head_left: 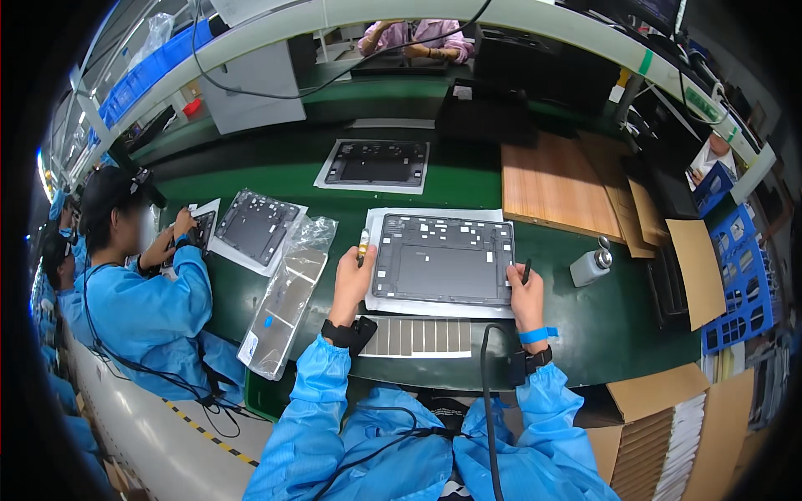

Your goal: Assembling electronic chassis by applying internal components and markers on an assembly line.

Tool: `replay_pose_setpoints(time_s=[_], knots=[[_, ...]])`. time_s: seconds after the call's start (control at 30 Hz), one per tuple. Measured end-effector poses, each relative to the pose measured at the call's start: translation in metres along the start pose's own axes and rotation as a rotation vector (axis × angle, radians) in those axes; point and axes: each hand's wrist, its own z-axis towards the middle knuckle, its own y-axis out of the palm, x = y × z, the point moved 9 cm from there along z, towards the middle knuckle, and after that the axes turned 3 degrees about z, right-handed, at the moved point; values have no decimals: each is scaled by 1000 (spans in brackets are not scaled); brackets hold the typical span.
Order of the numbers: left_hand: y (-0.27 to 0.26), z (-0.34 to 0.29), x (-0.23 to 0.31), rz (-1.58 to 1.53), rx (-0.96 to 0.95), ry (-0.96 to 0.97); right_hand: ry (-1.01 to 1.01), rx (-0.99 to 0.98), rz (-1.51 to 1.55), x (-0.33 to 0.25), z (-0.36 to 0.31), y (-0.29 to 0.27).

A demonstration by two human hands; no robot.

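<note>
A dark grey tablet back housing [439,265] dotted with small white pieces lies on a white sheet [418,308] in front of me. At its left edge my left hand [351,284] is closed around a slim tube with white and yellow bands [364,240], standing up from the fist. My right hand [527,301] is at the housing's right edge, fingers closed on a black pen-like stick [526,270]; its lower end is hidden. Just below the housing is a strip of grey-brown adhesive pieces [418,337], on the near edge of the green table.
A white pump bottle [591,264] stands right. A plastic-wrapped pack of sheets [288,301] lies left. Two more housings [376,163] [253,225] rest farther off. Wooden board [555,184], blue crate [739,280] and open carton [668,417] line the right; a co-worker [142,292] sits left.
</note>
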Motion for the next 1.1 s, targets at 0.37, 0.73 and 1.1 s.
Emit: replay_pose_setpoints(time_s=[0.37, 0.73, 1.1], knots=[[17, -76, 87, -342, -228, 22, -217, -427, 50, -129, -76, 94], [49, -97, 102, -328, -535, 69, 36, -483, 261, -121, -93, 141], [16, -89, 81, 586, -410, 542, -370, -504, -630, -137, 31, 142]])
